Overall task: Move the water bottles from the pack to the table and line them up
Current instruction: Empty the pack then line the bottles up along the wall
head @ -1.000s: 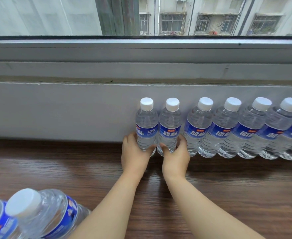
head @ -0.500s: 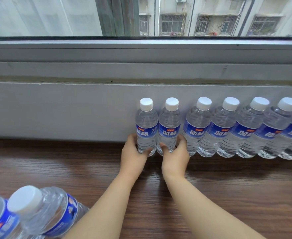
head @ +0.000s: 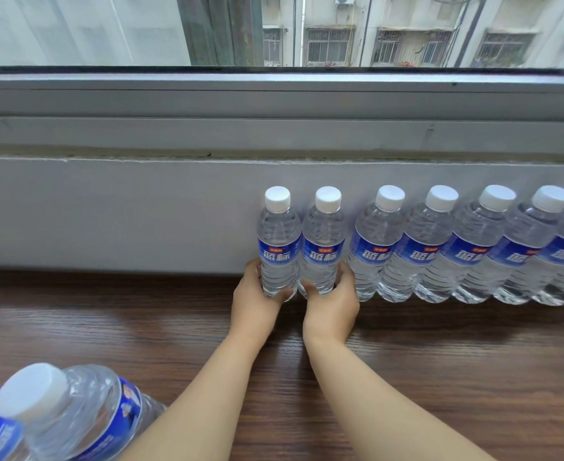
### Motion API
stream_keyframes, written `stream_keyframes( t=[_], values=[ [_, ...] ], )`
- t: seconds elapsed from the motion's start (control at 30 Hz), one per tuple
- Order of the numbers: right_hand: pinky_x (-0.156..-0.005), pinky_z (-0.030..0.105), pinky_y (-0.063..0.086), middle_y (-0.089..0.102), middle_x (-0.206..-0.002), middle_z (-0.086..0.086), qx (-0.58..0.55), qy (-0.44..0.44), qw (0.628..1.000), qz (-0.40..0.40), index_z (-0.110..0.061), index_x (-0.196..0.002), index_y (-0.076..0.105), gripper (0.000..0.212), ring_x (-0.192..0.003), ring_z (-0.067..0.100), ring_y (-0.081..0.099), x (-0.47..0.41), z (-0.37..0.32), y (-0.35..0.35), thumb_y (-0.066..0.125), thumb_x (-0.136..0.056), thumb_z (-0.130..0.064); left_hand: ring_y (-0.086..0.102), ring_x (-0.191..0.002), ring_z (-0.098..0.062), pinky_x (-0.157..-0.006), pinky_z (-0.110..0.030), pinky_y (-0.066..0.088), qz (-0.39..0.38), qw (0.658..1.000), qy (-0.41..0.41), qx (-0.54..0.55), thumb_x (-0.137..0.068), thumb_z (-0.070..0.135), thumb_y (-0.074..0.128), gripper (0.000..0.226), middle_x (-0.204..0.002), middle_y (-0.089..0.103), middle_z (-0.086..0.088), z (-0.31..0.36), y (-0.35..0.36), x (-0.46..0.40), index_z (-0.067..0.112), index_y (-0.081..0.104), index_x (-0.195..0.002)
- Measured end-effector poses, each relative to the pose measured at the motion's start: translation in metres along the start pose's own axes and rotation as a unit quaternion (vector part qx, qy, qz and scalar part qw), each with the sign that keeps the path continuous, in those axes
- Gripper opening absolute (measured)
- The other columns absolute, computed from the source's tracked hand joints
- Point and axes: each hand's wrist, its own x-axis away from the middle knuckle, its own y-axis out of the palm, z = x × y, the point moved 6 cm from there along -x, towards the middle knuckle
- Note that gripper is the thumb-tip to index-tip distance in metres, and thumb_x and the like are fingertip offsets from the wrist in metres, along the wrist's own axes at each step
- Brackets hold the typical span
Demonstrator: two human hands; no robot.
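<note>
Now we hold two bottles upright on the desk point(head: 107, 327): left hand point(head: 255, 302) grips one bottle point(head: 279, 244), right hand point(head: 332, 307) grips the other bottle point(head: 322, 244). Since a second ago, little has shifted; beyond the right grip, a gap separates them from the row point(head: 473, 247), so alignment remains unfinished.

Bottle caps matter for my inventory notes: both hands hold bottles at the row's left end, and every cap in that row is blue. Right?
Not quite: the caps are white, as the head view shows; only the labels are blue. The left hand and right hand do hold the two leftmost bottles.
</note>
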Motion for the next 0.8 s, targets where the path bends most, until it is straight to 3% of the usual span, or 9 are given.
stream_keyframes(
  t=[0.27,0.37,0.43,0.5,0.6,0.7,0.8],
  values=[
    [-0.097,0.034,0.047,0.063,-0.123,-0.002,-0.005,-0.003,0.999,0.047,-0.023,-0.124,0.059,0.06,-0.116,0.019,0.057,0.002,0.001,0.003,0.077,-0.069,-0.007,0.056,-0.097,-0.005,-0.083,-0.021,0.042,0.021,0.999,0.012,0.021,-0.066,0.013,0.085,0.061,-0.102,0.058,0.012,0.0,0.0,0.001,0.02,0.053,-0.117],
    [-0.097,0.022,0.039,0.061,-0.124,0.003,0.006,-0.013,0.999,0.049,-0.019,-0.127,0.058,0.062,-0.119,0.02,0.054,0.003,-0.001,0.003,0.077,-0.07,-0.005,0.057,-0.098,-0.005,-0.084,-0.022,0.043,0.02,0.999,0.013,0.026,-0.066,0.014,0.085,0.059,-0.104,0.06,0.012,-0.002,0.001,0.0,0.023,0.053,-0.115],
    [-0.088,0.009,0.029,0.059,-0.125,0.005,0.003,-0.011,0.999,0.052,-0.016,-0.129,0.057,0.063,-0.12,0.02,0.052,0.005,-0.003,0.002,0.077,-0.071,-0.004,0.057,-0.098,-0.005,-0.084,-0.022,0.043,0.016,0.999,0.011,0.027,-0.066,0.015,0.084,0.059,-0.104,0.06,0.012,-0.003,0.0,0.0,0.023,0.052,-0.116],
    [-0.085,0.005,0.025,0.058,-0.127,0.006,-0.017,0.002,0.998,0.059,-0.014,-0.129,0.058,0.062,-0.121,0.02,0.052,0.007,-0.004,0.001,0.077,-0.072,-0.004,0.056,-0.099,-0.004,-0.084,-0.022,0.043,0.012,1.0,0.011,0.026,-0.066,0.015,0.084,0.06,-0.105,0.06,0.012,-0.004,0.0,-0.001,0.022,0.052,-0.117],
    [-0.093,0.012,0.03,0.053,-0.127,0.006,-0.049,0.028,0.996,0.07,-0.016,-0.129,0.059,0.06,-0.119,0.019,0.053,0.011,-0.004,-0.001,0.077,-0.073,-0.004,0.055,-0.098,-0.004,-0.084,-0.022,0.042,0.003,1.0,0.013,0.024,-0.067,0.015,0.084,0.061,-0.105,0.059,0.012,-0.003,0.0,-0.003,0.023,0.051,-0.117],
    [-0.099,0.03,0.043,0.053,-0.125,0.004,-0.084,0.061,0.991,0.089,-0.018,-0.123,0.062,0.055,-0.113,0.019,0.057,0.011,-0.001,-0.003,0.078,-0.072,-0.005,0.056,-0.099,-0.005,-0.085,-0.023,0.044,0.003,1.0,0.015,0.018,-0.066,0.016,0.085,0.06,-0.108,0.061,0.011,-0.004,0.001,-0.004,0.024,0.051,-0.116],
    [-0.095,0.041,0.05,0.059,-0.12,0.001,-0.103,0.081,0.986,0.102,-0.017,-0.117,0.063,0.049,-0.109,0.018,0.059,0.009,0.005,-0.003,0.079,-0.071,-0.007,0.057,-0.099,-0.005,-0.085,-0.023,0.045,0.0,1.0,0.014,0.021,-0.065,0.015,0.085,0.06,-0.107,0.061,0.011,-0.005,0.001,-0.004,0.024,0.051,-0.114]
  ],
)
